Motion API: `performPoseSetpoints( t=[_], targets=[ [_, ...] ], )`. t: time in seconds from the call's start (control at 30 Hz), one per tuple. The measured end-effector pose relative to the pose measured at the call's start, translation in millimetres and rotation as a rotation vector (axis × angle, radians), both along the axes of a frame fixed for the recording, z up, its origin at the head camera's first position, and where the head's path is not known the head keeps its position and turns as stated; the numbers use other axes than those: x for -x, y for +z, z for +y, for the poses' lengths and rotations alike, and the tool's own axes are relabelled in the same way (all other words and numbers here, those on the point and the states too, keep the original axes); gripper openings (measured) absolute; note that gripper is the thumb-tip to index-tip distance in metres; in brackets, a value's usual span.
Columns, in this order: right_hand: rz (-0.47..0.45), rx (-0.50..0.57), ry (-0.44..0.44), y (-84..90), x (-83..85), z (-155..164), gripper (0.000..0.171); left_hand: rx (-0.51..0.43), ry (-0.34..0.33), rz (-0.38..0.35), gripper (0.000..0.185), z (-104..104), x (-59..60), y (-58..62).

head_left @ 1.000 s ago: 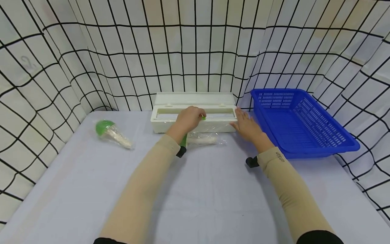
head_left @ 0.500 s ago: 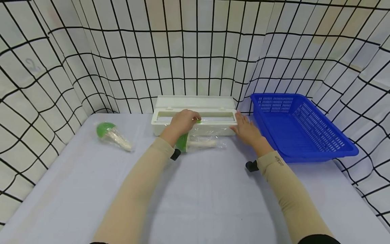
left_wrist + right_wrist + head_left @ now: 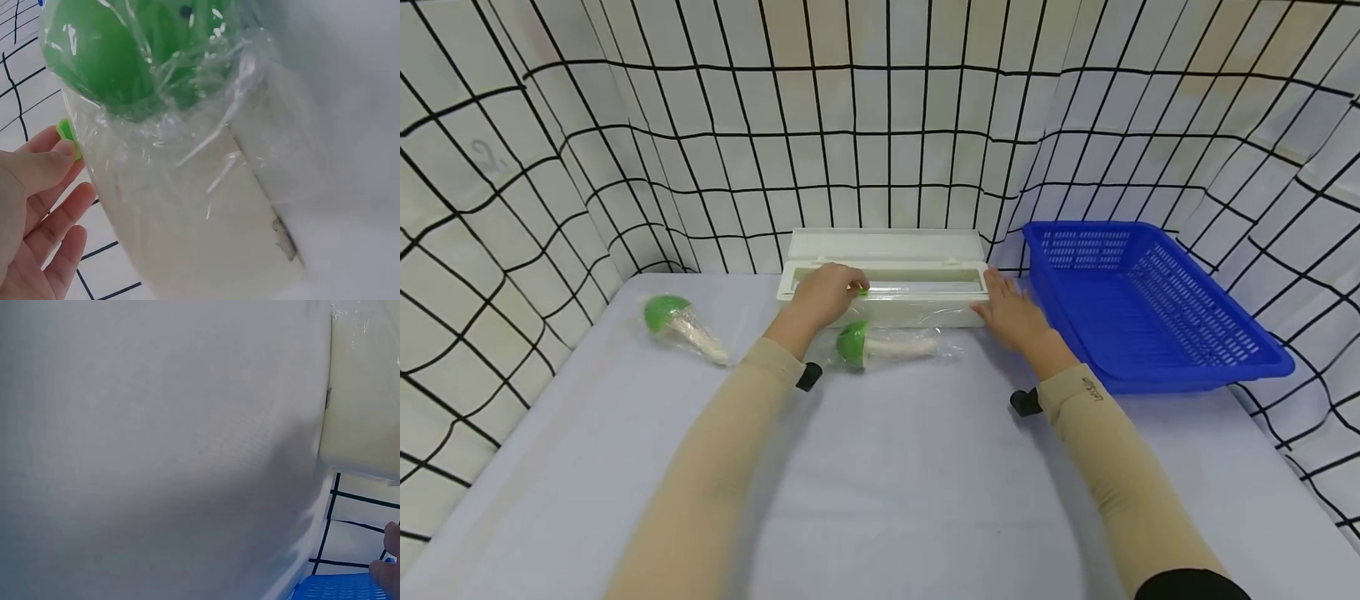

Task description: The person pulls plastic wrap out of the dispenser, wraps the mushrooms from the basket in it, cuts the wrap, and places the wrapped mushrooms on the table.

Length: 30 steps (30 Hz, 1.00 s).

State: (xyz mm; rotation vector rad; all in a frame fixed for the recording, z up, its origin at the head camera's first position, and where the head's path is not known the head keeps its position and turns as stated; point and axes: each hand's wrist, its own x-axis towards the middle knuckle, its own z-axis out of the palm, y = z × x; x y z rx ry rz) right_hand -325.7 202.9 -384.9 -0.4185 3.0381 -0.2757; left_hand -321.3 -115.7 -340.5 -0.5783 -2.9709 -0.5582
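My left hand (image 3: 823, 296) pinches a small bright green slider (image 3: 67, 139) on the front edge of a white cling film dispenser (image 3: 917, 313), thumb against index finger. The dispenser's lid (image 3: 887, 244) stands raised at the back. My right hand (image 3: 1011, 310) lies with extended fingers against the dispenser's right end. Clear film hangs over the front wall. Just before the dispenser lies a film-wrapped item with a rounded green head (image 3: 852, 345) and a pale stalk (image 3: 901, 347). In the left wrist view, its green head (image 3: 125, 56) covers part of the dispenser.
A similar wrapped green-headed item (image 3: 666, 313) lies at the left on the white-covered table (image 3: 925, 483). A blue plastic basket (image 3: 1150, 308) stands at the right, close to my right hand. Black wire mesh (image 3: 887, 133) encloses the back and sides.
My left hand has slid left along the dispenser's front edge with the green slider, uncovering the wrapped item's green head. My right hand has stayed at the right end.
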Motion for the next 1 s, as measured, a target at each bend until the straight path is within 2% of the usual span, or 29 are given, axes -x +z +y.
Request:
performPoseSetpoints(
  t=[0.33, 0.5, 0.63, 0.8, 1.0],
  targets=[
    [0.000, -0.041, 0.007, -0.9, 2.2, 2, 0.073, -0.029, 0.016, -0.004, 0.020, -13, -3.0, 1.0],
    [0.008, -0.039, 0.006, 3.3, 2.1, 1, 0.073, -0.040, 0.026, 0.003, 0.020, -27, -2.9, 2.1],
    [-0.001, -0.040, -0.001, 5.5, 1.9, 3, 0.073, -0.060, 0.022, 0.002, 0.021, -40, -1.9, -0.8],
    [0.003, -0.030, 0.004, 4.6, 2.4, 5, 0.073, -0.125, -0.030, -0.010, 0.020, -50, 2.0, -6.8],
    [-0.008, -0.030, 0.005, 0.9, 2.9, 4, 0.073, -0.164, -0.033, -0.046, 0.019, -58, 3.8, -13.6]
  ],
)
